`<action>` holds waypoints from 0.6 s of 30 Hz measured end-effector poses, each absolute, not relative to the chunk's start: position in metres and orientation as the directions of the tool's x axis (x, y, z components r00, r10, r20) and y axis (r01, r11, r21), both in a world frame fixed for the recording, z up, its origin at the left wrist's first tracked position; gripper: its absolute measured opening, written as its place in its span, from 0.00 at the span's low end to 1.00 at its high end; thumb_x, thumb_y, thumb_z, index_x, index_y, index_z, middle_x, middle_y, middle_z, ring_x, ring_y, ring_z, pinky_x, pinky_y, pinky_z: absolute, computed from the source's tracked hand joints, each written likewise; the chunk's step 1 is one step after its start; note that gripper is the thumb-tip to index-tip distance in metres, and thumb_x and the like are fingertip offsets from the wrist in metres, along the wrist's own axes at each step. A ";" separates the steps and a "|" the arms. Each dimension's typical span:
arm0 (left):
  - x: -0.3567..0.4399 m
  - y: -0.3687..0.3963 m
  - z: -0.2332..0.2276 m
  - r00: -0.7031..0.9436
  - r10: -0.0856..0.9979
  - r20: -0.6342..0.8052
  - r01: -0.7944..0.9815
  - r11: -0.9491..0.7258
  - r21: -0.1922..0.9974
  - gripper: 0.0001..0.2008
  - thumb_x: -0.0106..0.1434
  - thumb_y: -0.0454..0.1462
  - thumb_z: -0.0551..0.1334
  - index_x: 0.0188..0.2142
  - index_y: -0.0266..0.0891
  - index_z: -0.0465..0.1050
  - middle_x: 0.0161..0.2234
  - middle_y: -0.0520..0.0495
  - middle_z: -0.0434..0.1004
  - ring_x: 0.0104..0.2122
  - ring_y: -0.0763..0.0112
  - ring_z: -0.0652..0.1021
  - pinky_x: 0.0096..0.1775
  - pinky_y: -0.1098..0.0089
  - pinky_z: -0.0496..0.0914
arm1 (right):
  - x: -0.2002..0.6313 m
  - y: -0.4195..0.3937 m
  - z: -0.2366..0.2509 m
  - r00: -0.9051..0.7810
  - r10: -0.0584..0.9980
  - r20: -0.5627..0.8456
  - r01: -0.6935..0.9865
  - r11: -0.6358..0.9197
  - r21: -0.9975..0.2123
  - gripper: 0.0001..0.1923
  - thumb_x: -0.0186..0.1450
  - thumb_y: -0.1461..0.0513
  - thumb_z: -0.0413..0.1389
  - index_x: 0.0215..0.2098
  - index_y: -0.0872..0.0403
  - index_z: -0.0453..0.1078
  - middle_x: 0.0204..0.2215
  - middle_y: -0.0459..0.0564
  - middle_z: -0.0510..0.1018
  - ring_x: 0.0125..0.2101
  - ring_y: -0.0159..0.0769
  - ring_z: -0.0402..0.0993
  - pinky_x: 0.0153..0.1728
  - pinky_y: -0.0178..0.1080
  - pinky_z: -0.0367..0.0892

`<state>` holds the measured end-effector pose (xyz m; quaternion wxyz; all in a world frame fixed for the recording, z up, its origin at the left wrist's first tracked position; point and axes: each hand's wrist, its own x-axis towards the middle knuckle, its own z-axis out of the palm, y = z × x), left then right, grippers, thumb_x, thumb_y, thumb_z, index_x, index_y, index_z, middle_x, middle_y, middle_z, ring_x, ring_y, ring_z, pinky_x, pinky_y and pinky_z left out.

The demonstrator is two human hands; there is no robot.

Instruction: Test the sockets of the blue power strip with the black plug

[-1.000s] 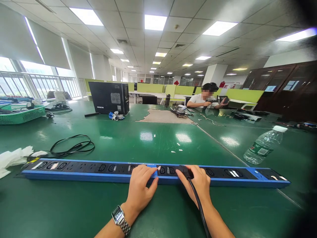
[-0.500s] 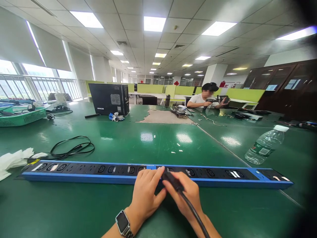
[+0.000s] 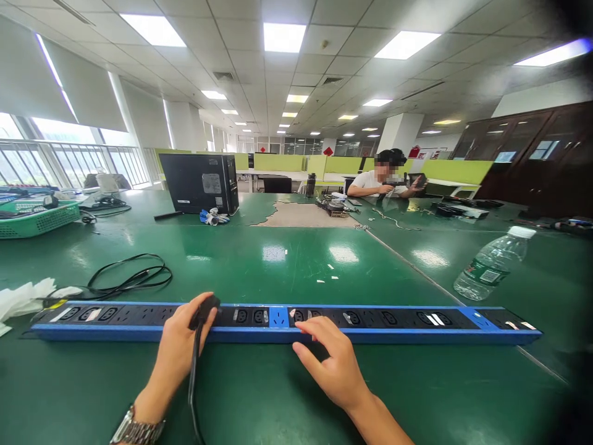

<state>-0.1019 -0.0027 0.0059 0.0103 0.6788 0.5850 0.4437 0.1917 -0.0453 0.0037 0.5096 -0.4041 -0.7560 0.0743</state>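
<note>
Green table [image 3: 287, 266] fills most of the view, glossy under the ceiling lights. Across its near edge lies a long blue strip [image 3: 278, 324] with a black face full of sockets, a blue block at its middle and white tags here and there; no writing on it can be read. Farther back stands a black computer [image 3: 199, 183] with a pale label too small to read, and a green basket [image 3: 39, 217] sits at the far left. A person [image 3: 377, 182] sits at the far side of the table. A clear bottle [image 3: 491, 262] with a green label, its print too small to read, lies tilted well right of the strip. A loose black cable [image 3: 132, 278] coils just behind the strip's left part, beside white tissue [image 3: 23, 296]. The left hand [image 3: 178, 352] is closed around a black plug [image 3: 204, 309], pressing it on the strip's left half, its cord running down toward the wrist. The right hand [image 3: 331, 361] is unclenched, grasping nothing, fingertips resting on the strip just right of the blue block.
</note>
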 end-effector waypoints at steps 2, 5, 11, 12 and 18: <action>-0.113 -0.004 0.003 -0.010 0.825 0.565 0.770 -0.354 0.530 0.22 0.63 0.53 0.57 0.47 0.43 0.74 0.41 0.45 0.80 0.38 0.62 0.80 0.44 0.63 0.74 | 0.189 -0.045 0.003 -0.145 0.692 0.707 0.520 0.661 -0.541 0.07 0.64 0.63 0.57 0.41 0.51 0.73 0.32 0.48 0.77 0.32 0.35 0.72 0.31 0.36 0.70; -0.116 -0.002 0.000 0.076 0.816 0.574 0.749 -0.427 0.507 0.21 0.64 0.52 0.57 0.48 0.43 0.74 0.42 0.44 0.80 0.40 0.62 0.80 0.45 0.63 0.74 | 0.187 -0.045 0.002 -0.135 0.697 0.704 0.506 0.659 -0.556 0.06 0.64 0.63 0.56 0.39 0.51 0.73 0.30 0.47 0.77 0.31 0.33 0.71 0.30 0.35 0.68; -0.110 0.004 -0.002 0.171 0.806 0.566 0.780 -0.461 0.422 0.17 0.66 0.46 0.56 0.49 0.44 0.74 0.43 0.43 0.80 0.44 0.61 0.78 0.47 0.60 0.71 | 0.189 -0.042 0.003 -0.062 0.681 0.730 0.557 0.630 -0.541 0.05 0.65 0.63 0.56 0.36 0.52 0.74 0.27 0.46 0.77 0.28 0.33 0.70 0.29 0.35 0.67; -0.110 0.003 -0.001 0.186 0.818 0.545 0.789 -0.455 0.412 0.16 0.66 0.45 0.56 0.50 0.44 0.74 0.44 0.44 0.80 0.45 0.60 0.77 0.48 0.60 0.71 | 0.189 -0.042 0.003 -0.046 0.681 0.731 0.570 0.619 -0.540 0.05 0.65 0.63 0.55 0.36 0.52 0.74 0.28 0.46 0.77 0.28 0.33 0.70 0.29 0.35 0.67; -0.111 0.000 0.004 0.233 0.865 0.444 0.799 -0.431 0.419 0.15 0.66 0.43 0.57 0.51 0.47 0.73 0.47 0.46 0.79 0.47 0.60 0.76 0.50 0.58 0.69 | 0.193 -0.040 0.002 0.002 0.688 0.726 0.610 0.574 -0.546 0.06 0.65 0.62 0.55 0.33 0.52 0.74 0.28 0.46 0.77 0.30 0.34 0.71 0.32 0.36 0.67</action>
